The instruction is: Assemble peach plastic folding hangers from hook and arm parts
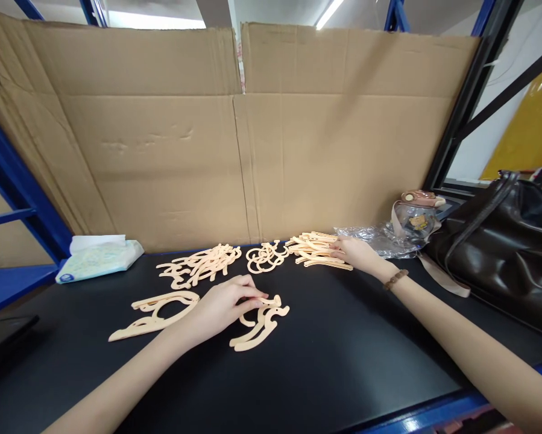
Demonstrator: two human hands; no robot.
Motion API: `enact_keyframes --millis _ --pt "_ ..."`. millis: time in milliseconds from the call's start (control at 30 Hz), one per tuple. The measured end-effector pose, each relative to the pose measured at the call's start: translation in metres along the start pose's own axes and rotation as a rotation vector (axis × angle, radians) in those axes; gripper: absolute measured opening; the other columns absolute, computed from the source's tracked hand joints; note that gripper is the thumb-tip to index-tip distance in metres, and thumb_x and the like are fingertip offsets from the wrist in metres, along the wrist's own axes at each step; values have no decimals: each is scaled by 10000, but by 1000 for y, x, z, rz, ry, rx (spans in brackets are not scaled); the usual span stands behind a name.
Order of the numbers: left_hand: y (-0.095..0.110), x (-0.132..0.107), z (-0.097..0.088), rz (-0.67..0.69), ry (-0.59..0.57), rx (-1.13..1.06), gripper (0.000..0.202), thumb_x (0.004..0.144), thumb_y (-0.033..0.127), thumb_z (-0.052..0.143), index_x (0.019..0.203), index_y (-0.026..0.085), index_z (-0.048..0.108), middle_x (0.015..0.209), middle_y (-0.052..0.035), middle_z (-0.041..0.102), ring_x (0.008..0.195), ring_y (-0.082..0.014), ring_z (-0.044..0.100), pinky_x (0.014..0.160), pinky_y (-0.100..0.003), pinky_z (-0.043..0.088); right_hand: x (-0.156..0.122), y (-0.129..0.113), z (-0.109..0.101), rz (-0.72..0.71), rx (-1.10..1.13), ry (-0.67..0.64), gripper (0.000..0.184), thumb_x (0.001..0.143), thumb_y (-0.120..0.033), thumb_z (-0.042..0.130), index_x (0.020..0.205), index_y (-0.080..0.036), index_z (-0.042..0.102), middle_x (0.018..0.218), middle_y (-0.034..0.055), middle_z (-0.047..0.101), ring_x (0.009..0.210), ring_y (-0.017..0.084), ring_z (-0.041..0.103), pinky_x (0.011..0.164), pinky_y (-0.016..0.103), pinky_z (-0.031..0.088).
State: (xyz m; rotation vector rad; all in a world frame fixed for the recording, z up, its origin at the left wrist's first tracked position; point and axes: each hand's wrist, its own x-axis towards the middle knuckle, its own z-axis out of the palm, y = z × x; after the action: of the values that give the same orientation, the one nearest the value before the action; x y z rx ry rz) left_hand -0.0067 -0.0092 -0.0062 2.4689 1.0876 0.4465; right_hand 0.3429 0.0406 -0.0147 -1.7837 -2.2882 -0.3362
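My left hand (228, 304) is closed in a pinch on a beige plastic hanger part (262, 322) with curved arms and a small hook end, low over the black table. My fingers partly cover it. Farther right, my right hand (354, 252) has its fingers closed on a strip in the pile of long beige hanger arms (316, 248). Between the hands, toward the back, lies a small heap of hooks and curved pieces (267, 257). Another heap of beige hanger arms (202, 265) sits to its left. Beside my left wrist rest larger joined hanger pieces (155, 313).
A cardboard wall (162, 150) closes off the back. A tissue pack (99, 258) lies at the back left, a dark flat object (8, 337) at the left edge. On the right are clear plastic wrap (370, 238), a transparent bottle (415, 218) and a dark leather bag (501, 253).
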Motion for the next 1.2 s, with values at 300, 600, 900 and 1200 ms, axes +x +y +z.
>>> enact_keyframes --millis 300,600,900,1200 --pt "2 -2 3 -58 -2 69 337 912 523 448 1081 307 644 937 30 622 790 -137 618 680 -228 445 0 -6 -3 -3 -59 -24 244 953 -201 430 883 -151 659 949 98 644 831 201 636 659 241 402" --pt "2 -4 2 -18 20 214 312 952 461 384 1079 305 623 1000 34 637 745 -124 620 649 -221 441 2 -1 -7 69 -21 20 160 928 -248 455 942 -166 592 926 81 660 828 198 626 689 255 402" --pt "2 -3 -2 27 42 288 325 956 430 378 1077 265 630 1036 -3 645 812 -162 627 706 -252 455 1 17 -2 66 92 -66 130 873 -294 548 915 -185 603 842 52 690 742 182 633 622 237 398" --pt "4 -3 -1 20 25 307 300 958 392 382 1089 271 624 1060 5 648 847 -168 634 721 -258 451 3 13 2 43 151 -45 238 900 -354 507 795 -177 625 799 77 688 700 190 625 628 246 399"
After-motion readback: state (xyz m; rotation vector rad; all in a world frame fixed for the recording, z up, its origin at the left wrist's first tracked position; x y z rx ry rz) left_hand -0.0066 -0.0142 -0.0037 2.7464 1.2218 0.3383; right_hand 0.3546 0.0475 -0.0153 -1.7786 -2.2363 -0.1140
